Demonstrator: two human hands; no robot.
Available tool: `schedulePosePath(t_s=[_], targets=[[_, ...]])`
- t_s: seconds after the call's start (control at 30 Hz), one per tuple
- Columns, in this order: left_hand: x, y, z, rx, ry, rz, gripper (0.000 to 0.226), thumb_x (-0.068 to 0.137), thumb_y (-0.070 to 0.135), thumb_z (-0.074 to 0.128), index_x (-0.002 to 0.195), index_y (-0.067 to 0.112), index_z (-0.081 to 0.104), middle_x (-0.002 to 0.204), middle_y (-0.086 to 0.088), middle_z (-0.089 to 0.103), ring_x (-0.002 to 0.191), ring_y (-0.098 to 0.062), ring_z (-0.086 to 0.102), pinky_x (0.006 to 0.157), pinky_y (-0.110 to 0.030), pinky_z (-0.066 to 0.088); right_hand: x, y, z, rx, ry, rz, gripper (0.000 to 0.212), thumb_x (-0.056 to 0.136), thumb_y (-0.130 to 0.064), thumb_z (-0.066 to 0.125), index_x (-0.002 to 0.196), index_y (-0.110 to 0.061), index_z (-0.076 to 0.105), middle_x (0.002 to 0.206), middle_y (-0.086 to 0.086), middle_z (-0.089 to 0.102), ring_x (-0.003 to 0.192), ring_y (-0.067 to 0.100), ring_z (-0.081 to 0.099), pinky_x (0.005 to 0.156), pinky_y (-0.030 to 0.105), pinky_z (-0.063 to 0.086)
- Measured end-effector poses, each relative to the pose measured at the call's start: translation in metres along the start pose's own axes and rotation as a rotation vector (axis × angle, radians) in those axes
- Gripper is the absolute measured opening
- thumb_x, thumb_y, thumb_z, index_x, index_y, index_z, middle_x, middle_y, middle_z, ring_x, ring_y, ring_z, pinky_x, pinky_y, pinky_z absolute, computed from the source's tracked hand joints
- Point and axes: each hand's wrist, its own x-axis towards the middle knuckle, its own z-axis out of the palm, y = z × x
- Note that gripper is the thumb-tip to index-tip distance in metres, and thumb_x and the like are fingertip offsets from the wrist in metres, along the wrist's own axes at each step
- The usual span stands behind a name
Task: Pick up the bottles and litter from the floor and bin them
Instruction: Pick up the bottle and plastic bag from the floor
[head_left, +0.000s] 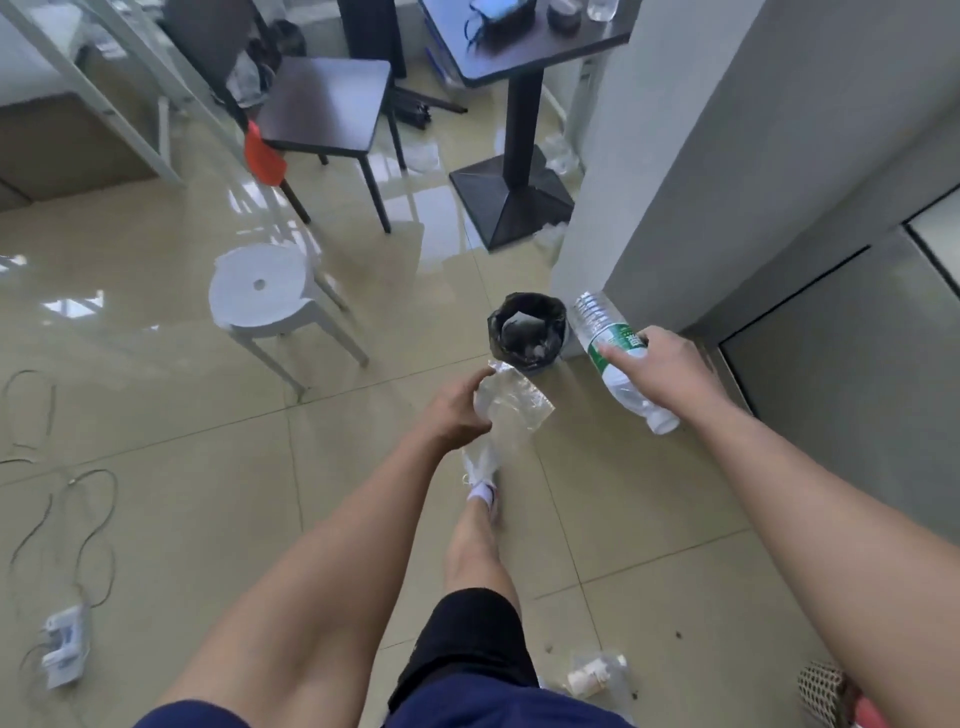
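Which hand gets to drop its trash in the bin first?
Probably the right hand. Its bottle appears level with the bin, its end close to the rim. The left hand holds the clear wrapper nearer the person, short of the opening.

My right hand (670, 371) covers part of the bottle's (618, 358) green label, so I cannot read it. Inside the bin (525, 332) I see only dark, unclear shapes. The surface (524, 49) is cut by the top edge, and the things on it are blurred. A netted object (823, 693) is half hidden behind my right arm.
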Motion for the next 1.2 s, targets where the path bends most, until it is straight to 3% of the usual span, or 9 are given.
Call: schedulePosePath(t_s=[0.13,0.27,0.4,0.57,0.63,0.8,0.93,1.07,1.2], targets=[[0.144,-0.028,0.002,-0.061,-0.045,-0.059,0.073,0.083,0.008,0.066,0.149,0.032,0.047,0.129,-0.002,0.061,0.110,-0.026,0.062,0.096,-0.039,0.053,0.136,-0.019,0.047,0.001,-0.090,0.083,0.057,0.087,-0.069,0.058,0.111,-0.017,0.062,0.102,0.004,0.066,0.091,0.026,0.063,0.071,0.038,0.050],[0.265,-0.044,0.012,-0.091,-0.105,-0.093,0.079,0.078,0.005,0.070,0.149,0.031,0.047,0.131,-0.004,0.062,0.104,-0.031,0.066,0.088,-0.040,0.057,0.243,-0.023,0.082,0.025,-0.101,0.158,0.052,0.088,-0.068,0.056,0.111,-0.021,0.059,0.095,-0.003,0.061,0.080,0.016,0.059,0.059,0.033,0.041],[0.364,-0.055,0.050,-0.066,-0.168,-0.078,0.081,0.079,0.005,0.070,0.152,0.027,0.043,0.142,-0.005,0.057,0.119,-0.029,0.061,0.098,-0.034,0.050,0.321,-0.002,0.120,0.058,-0.101,0.200,0.045,0.090,-0.067,0.054,0.105,-0.025,0.054,0.090,-0.007,0.056,0.083,0.018,0.056,0.061,0.034,0.038],[0.474,-0.086,0.115,-0.025,-0.238,-0.037,0.085,0.079,0.006,0.067,0.156,0.024,0.037,0.154,-0.005,0.048,0.139,-0.025,0.047,0.113,-0.039,0.044,0.396,0.048,0.183,0.075,-0.137,0.226,0.047,0.092,-0.063,0.058,0.117,-0.023,0.058,0.093,-0.008,0.058,0.083,0.013,0.058,0.064,0.031,0.042],[0.513,-0.099,0.134,-0.063,-0.205,-0.062,0.087,0.080,0.006,0.069,0.157,0.025,0.035,0.153,-0.002,0.049,0.138,-0.023,0.048,0.112,-0.039,0.045,0.415,0.067,0.209,0.083,-0.141,0.236,0.053,0.091,-0.065,0.058,0.122,-0.023,0.058,0.098,-0.007,0.062,0.089,0.016,0.062,0.070,0.033,0.045],[0.576,-0.127,0.175,-0.136,-0.162,-0.119,0.088,0.085,0.013,0.070,0.159,0.032,0.025,0.131,0.003,0.063,0.118,-0.018,0.058,0.091,-0.033,0.054,0.448,0.096,0.261,0.099,-0.182,0.240,0.056,0.089,-0.067,0.059,0.126,-0.024,0.058,0.102,-0.008,0.065,0.090,0.015,0.065,0.070,0.033,0.049],[0.599,-0.156,0.199,-0.110,-0.070,-0.162,0.074,0.087,0.011,0.068,0.152,0.030,0.039,0.128,0.001,0.066,0.118,-0.019,0.060,0.090,-0.030,0.052,0.472,0.101,0.297,0.093,-0.246,0.233,0.054,0.089,-0.066,0.058,0.123,-0.024,0.057,0.106,-0.004,0.067,0.090,0.016,0.066,0.076,0.038,0.056],[0.606,-0.175,0.203,-0.075,0.108,-0.144,0.057,0.087,0.017,0.069,0.140,0.028,0.052,0.127,0.004,0.067,0.114,-0.019,0.062,0.089,-0.036,0.055,0.495,0.092,0.325,0.080,-0.269,0.214,0.044,0.090,-0.063,0.058,0.114,-0.026,0.055,0.101,-0.005,0.065,0.082,0.010,0.064,0.062,0.030,0.048],[0.609,-0.185,0.197,0.091,0.257,-0.108,0.050,0.087,0.019,0.071,0.135,0.024,0.058,0.123,0.002,0.064,0.114,-0.020,0.058,0.090,-0.039,0.054,0.514,0.082,0.347,0.066,-0.280,0.211,0.038,0.090,-0.057,0.059,0.112,-0.027,0.053,0.099,-0.004,0.064,0.080,0.009,0.062,0.061,0.030,0.047]])
